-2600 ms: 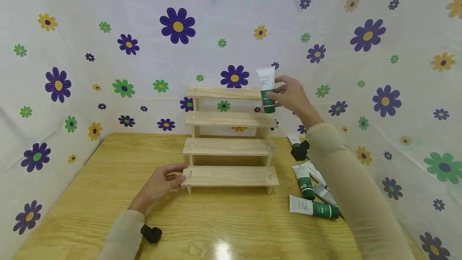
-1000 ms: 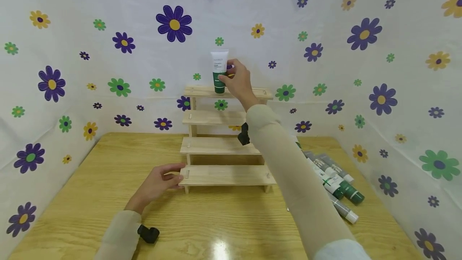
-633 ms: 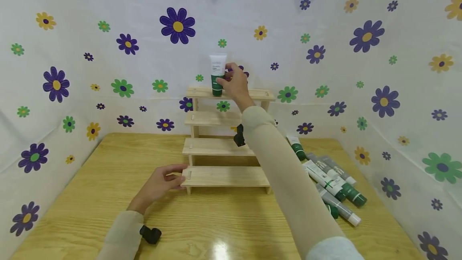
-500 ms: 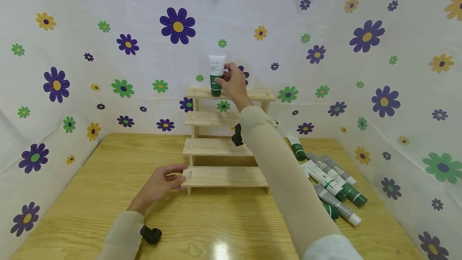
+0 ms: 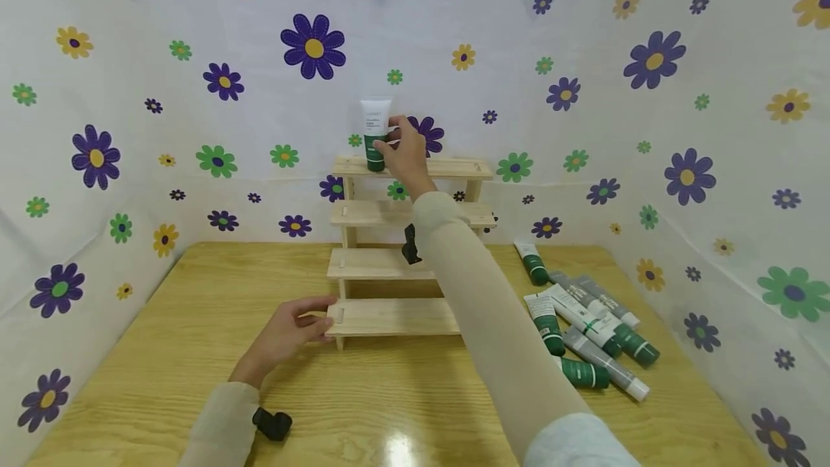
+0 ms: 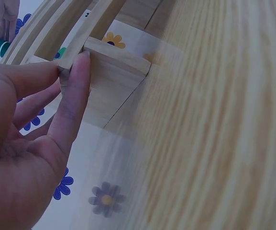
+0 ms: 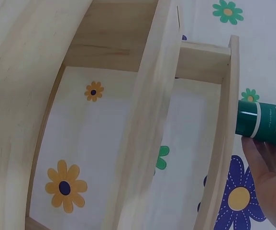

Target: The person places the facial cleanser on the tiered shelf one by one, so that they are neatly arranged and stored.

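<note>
The right hand point(image 5: 407, 153) pinches the green-and-white tube point(image 5: 376, 117) between thumb and fingers, upright and cap-down at the top board point(image 5: 441, 167) of the stand, toward its left end, while the left hand point(image 5: 285, 330) pinches the bottom board point(image 5: 395, 317) at its left edge. The tube looks light, smooth and squeezable, so a gentle hold low down, just above the stiffer cap point(image 5: 375, 164), should suit best.

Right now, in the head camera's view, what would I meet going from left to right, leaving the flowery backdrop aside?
Left hand, held tube, right hand, pile of loose tubes.
</note>
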Demonstrator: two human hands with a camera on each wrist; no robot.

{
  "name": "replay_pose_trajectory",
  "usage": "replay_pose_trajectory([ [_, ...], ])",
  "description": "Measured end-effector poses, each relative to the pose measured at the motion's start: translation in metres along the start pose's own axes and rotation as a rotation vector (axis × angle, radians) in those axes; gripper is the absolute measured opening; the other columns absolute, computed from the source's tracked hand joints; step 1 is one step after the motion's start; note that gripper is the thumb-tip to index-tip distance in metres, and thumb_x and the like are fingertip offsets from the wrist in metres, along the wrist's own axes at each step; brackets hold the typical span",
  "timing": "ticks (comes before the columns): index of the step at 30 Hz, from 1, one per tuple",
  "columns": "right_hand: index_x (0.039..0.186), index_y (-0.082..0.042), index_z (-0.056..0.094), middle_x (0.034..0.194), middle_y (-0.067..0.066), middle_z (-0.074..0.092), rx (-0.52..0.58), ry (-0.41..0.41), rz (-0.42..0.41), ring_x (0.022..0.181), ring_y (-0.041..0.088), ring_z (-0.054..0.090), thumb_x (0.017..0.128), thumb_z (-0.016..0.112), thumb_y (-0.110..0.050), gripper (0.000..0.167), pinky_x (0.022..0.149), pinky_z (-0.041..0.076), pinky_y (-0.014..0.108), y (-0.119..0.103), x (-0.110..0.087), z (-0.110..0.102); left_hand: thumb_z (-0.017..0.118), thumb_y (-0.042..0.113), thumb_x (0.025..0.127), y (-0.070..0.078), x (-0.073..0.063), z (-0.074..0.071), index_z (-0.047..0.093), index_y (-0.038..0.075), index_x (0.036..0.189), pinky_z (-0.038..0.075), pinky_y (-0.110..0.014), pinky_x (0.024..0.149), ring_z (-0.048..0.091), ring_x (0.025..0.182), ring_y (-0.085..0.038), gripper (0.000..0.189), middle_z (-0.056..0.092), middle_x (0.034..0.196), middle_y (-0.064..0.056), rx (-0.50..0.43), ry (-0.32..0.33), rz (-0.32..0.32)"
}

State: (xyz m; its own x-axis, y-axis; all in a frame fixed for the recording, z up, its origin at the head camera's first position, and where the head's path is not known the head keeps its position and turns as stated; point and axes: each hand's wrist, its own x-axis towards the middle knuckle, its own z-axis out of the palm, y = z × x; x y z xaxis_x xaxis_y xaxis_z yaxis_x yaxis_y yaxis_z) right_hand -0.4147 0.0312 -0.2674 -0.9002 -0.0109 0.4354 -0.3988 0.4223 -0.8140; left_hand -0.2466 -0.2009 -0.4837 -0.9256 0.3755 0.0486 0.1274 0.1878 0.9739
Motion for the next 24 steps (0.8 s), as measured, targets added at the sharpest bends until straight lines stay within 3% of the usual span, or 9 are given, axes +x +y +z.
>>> replay_pose_trajectory([
  [5, 0.132, -0.003, 0.058, 0.121, 0.020, 0.070, -0.007, 0.009, 0.004, 0.106, 0.030, 0.071, 0.099, 0.070, -0.011, 0.036, 0.098, 0.061, 0.041, 0.000, -0.002, 0.004, 0.066, 0.015, 0.102, 0.000, -0.002, 0.001, 0.050, -0.002, 0.149, 0.065, -0.034, 0.088, 0.071, 0.115, -0.030, 0.053, 0.049, 0.150, -0.031, 0.001, -0.001, -0.007],
  [11, 0.144, -0.004, 0.048, 0.133, 0.018, 0.065, -0.057, -0.054, 0.076, 0.121, 0.029, 0.065, 0.102, 0.067, -0.018, 0.048, 0.103, 0.058, 0.038, -0.001, -0.003, -0.001, 0.066, 0.014, 0.102, 0.003, -0.001, 0.001, 0.051, -0.004, 0.148, 0.065, -0.033, 0.087, 0.073, 0.108, -0.019, 0.052, 0.051, 0.149, -0.031, 0.011, 0.006, -0.006],
  [17, 0.150, -0.004, 0.042, 0.138, 0.018, 0.064, -0.071, -0.106, 0.089, 0.126, 0.031, 0.063, 0.103, 0.066, -0.020, 0.055, 0.108, 0.056, 0.038, -0.007, -0.006, -0.027, 0.065, 0.011, 0.102, 0.007, -0.001, 0.001, 0.051, -0.003, 0.148, 0.065, -0.031, 0.086, 0.072, 0.107, -0.019, 0.051, 0.051, 0.148, -0.030, 0.028, 0.016, -0.011],
  [24, 0.146, -0.004, 0.047, 0.136, 0.018, 0.065, -0.204, -0.156, 0.102, 0.128, 0.031, 0.061, 0.104, 0.064, -0.025, 0.050, 0.109, 0.054, 0.042, -0.005, -0.019, -0.066, 0.065, 0.009, 0.102, 0.011, -0.001, 0.000, 0.049, -0.007, 0.148, 0.065, -0.032, 0.086, 0.071, 0.109, -0.029, 0.051, 0.050, 0.148, -0.034, 0.026, -0.006, -0.007],
])
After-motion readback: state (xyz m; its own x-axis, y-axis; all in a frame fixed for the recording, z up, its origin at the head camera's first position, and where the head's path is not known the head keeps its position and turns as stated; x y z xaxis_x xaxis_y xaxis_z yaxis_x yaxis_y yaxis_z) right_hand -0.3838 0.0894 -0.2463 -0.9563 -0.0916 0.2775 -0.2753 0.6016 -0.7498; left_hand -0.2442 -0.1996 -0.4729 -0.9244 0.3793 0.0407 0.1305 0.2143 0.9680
